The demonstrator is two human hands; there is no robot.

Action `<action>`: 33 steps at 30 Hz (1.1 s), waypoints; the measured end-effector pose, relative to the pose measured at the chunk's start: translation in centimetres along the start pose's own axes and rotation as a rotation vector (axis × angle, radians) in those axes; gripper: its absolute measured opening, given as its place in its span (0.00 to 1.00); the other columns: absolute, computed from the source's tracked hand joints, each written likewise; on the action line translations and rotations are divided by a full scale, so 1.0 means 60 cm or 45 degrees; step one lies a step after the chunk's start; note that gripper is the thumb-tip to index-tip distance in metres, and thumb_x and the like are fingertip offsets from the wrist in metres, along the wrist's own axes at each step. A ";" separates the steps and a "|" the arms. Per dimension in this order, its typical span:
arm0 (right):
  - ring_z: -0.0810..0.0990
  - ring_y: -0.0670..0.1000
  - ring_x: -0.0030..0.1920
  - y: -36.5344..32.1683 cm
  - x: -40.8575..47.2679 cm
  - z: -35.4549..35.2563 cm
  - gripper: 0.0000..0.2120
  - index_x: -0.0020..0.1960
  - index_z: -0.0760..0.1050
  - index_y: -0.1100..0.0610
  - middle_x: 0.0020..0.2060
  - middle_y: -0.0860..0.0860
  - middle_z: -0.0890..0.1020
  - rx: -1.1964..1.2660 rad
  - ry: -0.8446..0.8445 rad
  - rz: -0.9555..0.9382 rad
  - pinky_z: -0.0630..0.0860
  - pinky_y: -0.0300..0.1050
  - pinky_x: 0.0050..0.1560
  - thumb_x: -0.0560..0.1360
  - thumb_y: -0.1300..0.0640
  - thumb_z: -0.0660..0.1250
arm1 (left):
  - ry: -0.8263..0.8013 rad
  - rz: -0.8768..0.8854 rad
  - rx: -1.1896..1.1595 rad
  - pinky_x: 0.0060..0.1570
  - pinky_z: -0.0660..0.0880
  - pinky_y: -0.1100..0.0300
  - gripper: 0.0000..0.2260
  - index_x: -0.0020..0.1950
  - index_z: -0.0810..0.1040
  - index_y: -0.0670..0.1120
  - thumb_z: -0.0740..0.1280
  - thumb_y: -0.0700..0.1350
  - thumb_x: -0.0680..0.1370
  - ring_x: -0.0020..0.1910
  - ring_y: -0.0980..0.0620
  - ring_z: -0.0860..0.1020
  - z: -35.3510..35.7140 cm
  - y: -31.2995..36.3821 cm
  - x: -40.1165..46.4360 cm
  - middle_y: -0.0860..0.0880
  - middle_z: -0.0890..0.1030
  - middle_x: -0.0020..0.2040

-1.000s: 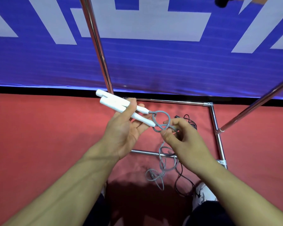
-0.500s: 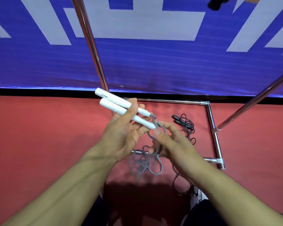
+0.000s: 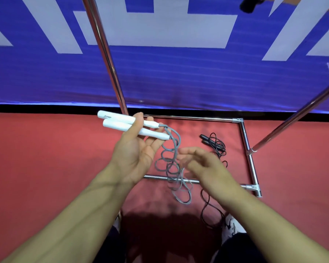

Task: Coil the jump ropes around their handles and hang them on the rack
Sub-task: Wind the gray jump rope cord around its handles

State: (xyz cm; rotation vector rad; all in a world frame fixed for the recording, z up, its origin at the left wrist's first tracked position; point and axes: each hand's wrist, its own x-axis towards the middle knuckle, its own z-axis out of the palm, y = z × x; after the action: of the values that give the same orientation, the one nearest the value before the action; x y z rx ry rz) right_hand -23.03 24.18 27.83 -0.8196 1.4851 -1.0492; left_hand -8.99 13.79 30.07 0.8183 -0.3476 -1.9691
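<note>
My left hand point(image 3: 135, 149) grips the two white handles point(image 3: 122, 125) of a jump rope side by side, thumb pressed over them, tips pointing right. The grey rope point(image 3: 171, 164) hangs from the handle tips in loose, uncoiled loops down to the floor. My right hand point(image 3: 203, 166) is blurred just right of the hanging rope, fingers loosely spread, holding nothing I can make out. A black jump rope point(image 3: 214, 144) lies tangled on the red floor inside the rack's base. The chrome rack point(image 3: 106, 54) stands straight ahead.
The rack's base frame point(image 3: 244, 133) forms a rectangle on the red floor, with a slanted pole point(image 3: 292, 118) rising at the right. A blue and white banner point(image 3: 179, 76) runs behind it. My shoe point(image 3: 230, 224) is at the lower right, touching the black cord.
My right hand let go of the grey rope near the handle tips and moved down and right. The wound loop came loose and the rope now dangles in open coils.
</note>
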 end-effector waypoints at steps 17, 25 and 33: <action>0.68 0.44 0.28 -0.029 -0.007 -0.011 0.08 0.39 0.80 0.53 0.25 0.42 0.72 -0.229 0.379 -0.394 0.67 0.38 0.31 0.77 0.58 0.69 | -0.092 0.009 0.765 0.42 0.83 0.49 0.05 0.52 0.76 0.46 0.65 0.47 0.80 0.39 0.48 0.85 0.001 -0.015 -0.017 0.52 0.85 0.39; 0.71 0.41 0.33 -0.014 -0.007 -0.004 0.08 0.34 0.82 0.49 0.35 0.51 0.77 -0.358 0.180 -0.165 0.67 0.35 0.36 0.69 0.57 0.78 | -0.227 0.074 1.084 0.58 0.76 0.40 0.13 0.55 0.78 0.51 0.67 0.55 0.75 0.48 0.50 0.83 0.002 -0.032 -0.029 0.51 0.87 0.47; 0.75 0.51 0.32 -0.018 -0.006 0.000 0.14 0.63 0.72 0.49 0.56 0.56 0.75 0.073 0.098 0.221 0.72 0.42 0.23 0.79 0.59 0.67 | -0.306 -0.111 0.738 0.36 0.72 0.62 0.14 0.55 0.77 0.46 0.63 0.52 0.74 0.31 0.55 0.75 0.018 -0.028 -0.042 0.49 0.84 0.37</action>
State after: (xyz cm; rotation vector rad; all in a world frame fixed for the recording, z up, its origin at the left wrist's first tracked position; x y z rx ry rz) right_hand -23.00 24.10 28.94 -0.6039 1.5542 -0.9972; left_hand -10.00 16.72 30.94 0.9628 -1.0753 -2.0779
